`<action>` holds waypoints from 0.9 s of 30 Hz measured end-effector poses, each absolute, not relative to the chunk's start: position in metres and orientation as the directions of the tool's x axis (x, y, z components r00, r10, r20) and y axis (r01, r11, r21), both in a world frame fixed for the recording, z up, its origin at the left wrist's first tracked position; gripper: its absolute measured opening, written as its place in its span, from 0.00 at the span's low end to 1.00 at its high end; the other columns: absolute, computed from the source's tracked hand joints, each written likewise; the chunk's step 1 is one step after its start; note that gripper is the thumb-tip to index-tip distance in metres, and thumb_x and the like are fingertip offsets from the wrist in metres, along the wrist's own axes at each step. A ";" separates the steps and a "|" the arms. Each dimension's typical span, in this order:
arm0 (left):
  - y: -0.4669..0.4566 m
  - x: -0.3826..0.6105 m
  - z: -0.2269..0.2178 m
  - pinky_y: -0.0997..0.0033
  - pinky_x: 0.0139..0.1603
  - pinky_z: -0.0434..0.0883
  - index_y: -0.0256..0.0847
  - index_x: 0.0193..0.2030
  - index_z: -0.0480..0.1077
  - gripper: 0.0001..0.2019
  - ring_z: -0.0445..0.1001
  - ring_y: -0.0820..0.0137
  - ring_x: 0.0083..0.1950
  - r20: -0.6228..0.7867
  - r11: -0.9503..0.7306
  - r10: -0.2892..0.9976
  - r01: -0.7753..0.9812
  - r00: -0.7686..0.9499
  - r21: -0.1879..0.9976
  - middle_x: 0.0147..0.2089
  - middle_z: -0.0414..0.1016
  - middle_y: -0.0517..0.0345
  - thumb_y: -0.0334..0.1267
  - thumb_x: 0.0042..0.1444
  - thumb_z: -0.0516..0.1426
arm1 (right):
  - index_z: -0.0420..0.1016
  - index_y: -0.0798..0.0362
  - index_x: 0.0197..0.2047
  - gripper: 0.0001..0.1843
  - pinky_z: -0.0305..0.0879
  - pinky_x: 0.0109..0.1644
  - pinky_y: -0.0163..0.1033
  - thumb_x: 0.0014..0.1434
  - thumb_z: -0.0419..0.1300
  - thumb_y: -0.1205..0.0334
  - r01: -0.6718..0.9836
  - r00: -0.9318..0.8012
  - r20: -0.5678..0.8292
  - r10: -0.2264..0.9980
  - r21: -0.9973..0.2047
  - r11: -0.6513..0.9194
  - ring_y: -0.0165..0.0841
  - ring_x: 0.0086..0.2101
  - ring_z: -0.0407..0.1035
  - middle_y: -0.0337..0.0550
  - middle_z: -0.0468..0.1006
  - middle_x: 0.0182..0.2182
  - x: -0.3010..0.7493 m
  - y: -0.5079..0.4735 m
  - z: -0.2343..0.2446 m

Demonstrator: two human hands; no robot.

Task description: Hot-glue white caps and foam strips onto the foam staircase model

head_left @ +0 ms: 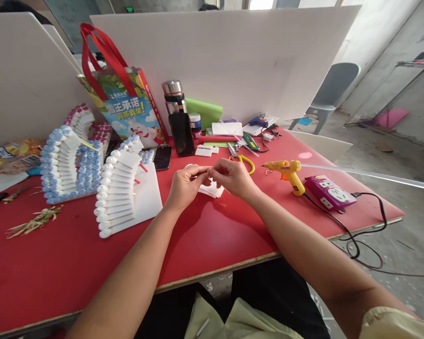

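Note:
My left hand (186, 185) and my right hand (233, 178) meet fingertip to fingertip above the table, both closed in a pinch. What lies between the fingers is too small and too hidden to make out. Just below them is a small pile of white paper-like pieces (214, 189), partly covered by the hands. Beyond my right hand lie scissors (246, 162) with yellow handles. To the left stands a fan-shaped piece of white strips tipped with white rounded ends (116, 195), resting against a white sheet (150, 190).
A yellow glue gun (286, 173) rests by a purple pack (330, 192), its stick and cord reaching right. Behind are a black phone (182, 134), a steel flask (173, 89) and a printed bag (127, 106). Blue-tipped fans (61, 165) stand left. White boards (226, 61) rise behind.

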State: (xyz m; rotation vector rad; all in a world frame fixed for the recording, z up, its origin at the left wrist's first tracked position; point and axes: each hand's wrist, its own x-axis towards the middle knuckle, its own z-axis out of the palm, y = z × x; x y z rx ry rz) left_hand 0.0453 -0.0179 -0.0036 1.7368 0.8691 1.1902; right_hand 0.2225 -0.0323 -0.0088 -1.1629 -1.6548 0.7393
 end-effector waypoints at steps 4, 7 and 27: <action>-0.016 0.048 -0.010 0.69 0.38 0.77 0.39 0.45 0.82 0.14 0.78 0.69 0.33 0.326 -0.351 0.911 0.060 0.253 0.934 0.37 0.80 0.53 0.45 0.56 0.66 | 0.70 0.52 0.31 0.11 0.62 0.27 0.34 0.62 0.59 0.55 0.385 -0.110 0.366 0.924 -0.842 0.379 0.31 0.24 0.73 0.39 0.78 0.26 0.221 -0.032 -0.010; -0.017 0.053 -0.013 0.68 0.37 0.77 0.38 0.43 0.82 0.14 0.78 0.68 0.32 0.293 -0.298 0.935 -0.007 0.198 0.955 0.36 0.80 0.54 0.46 0.55 0.67 | 0.66 0.51 0.28 0.10 0.57 0.28 0.35 0.60 0.58 0.58 0.536 -0.053 0.430 0.901 -0.749 0.389 0.31 0.24 0.69 0.39 0.76 0.24 0.218 -0.034 -0.008; -0.013 0.046 -0.009 0.64 0.35 0.79 0.39 0.43 0.83 0.18 0.77 0.69 0.29 0.240 -0.247 0.909 -0.024 0.341 0.969 0.34 0.78 0.56 0.50 0.52 0.68 | 0.72 0.53 0.34 0.06 0.66 0.30 0.34 0.62 0.59 0.60 0.310 -0.260 0.388 0.884 -0.834 0.457 0.29 0.25 0.73 0.39 0.79 0.29 0.234 -0.033 -0.003</action>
